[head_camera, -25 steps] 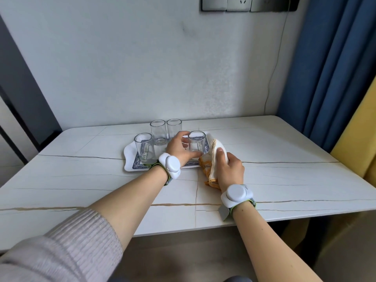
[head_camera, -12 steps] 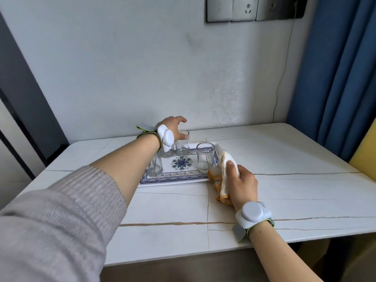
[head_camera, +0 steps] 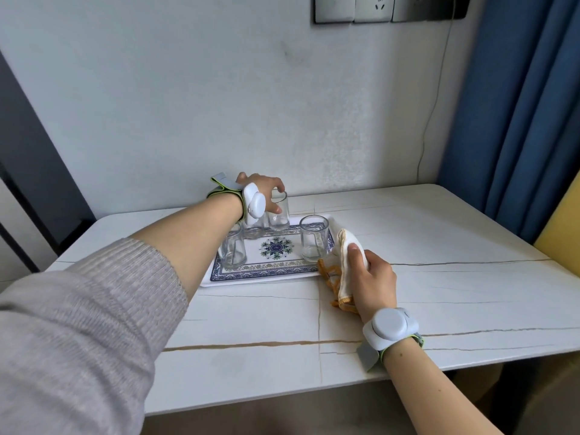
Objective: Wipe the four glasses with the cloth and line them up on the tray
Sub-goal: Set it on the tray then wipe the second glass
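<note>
While on the tray (head_camera: 266, 279), far glass (head_camera: 278, 211) within curled left hand (head_camera: 265, 191) fingers; right hand (head_camera: 373, 281) clutching cloth (head_camera: 343, 262).

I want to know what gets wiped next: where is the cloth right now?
In the head view the cloth is gripped in the right hand, resting on the table just off the tray's right end, beside the nearest glass.

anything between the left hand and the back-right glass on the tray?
Nothing visible. The left hand is already at the back-right glass, fingers curled over its rim from above. The glass behind the wrist stands beside it, not in between. The right hand holds the cloth off the tray's right edge.
</note>
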